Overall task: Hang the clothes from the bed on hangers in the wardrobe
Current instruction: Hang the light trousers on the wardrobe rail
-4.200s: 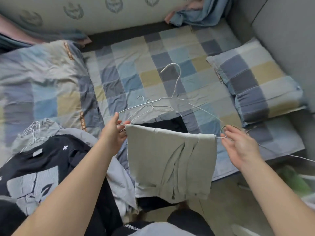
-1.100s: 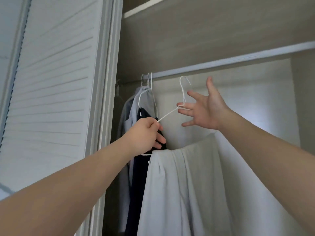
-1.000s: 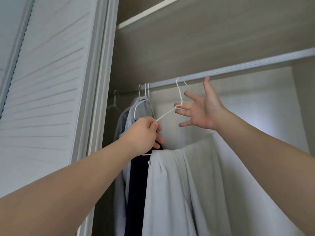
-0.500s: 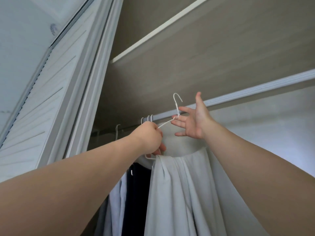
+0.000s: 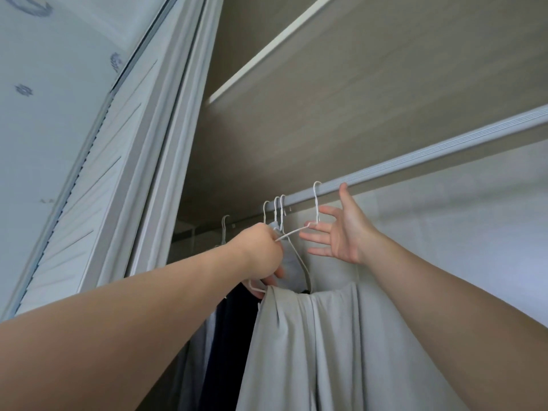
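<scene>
A grey metal rail (image 5: 415, 157) runs across the wardrobe under a wooden shelf (image 5: 355, 93), and everything here sits at or just below its left stretch. The left hand (image 5: 261, 253) is closed in a grip on the left shoulder of a white wire hanger (image 5: 316, 200), with its fingers curled round the wire below the rail. The right hand (image 5: 344, 232) is open beneath the rail, fingers (image 5: 317, 237) straight and spread, and the hanger's neck lies against them. Its thumb points up, with the tip at the rail's lower edge. The top of the hanger's hook overlaps the rail's front edge; whether it already bears on the rail cannot be told.

A light grey garment (image 5: 311, 336) is folded over the hanger's bottom bar and hangs in long pleats well below the rail, between the two forearms. Just left of this hook, three more white hooks (image 5: 278, 206) are close together on the rail, carrying a pale garment whose collar shows behind the left hand. A dark garment (image 5: 234, 321) hangs below them. Further left along the rail, one more hook (image 5: 224, 229) is in the shadowed corner. A white louvred door (image 5: 98, 173) stands beyond the rail's left end.
</scene>
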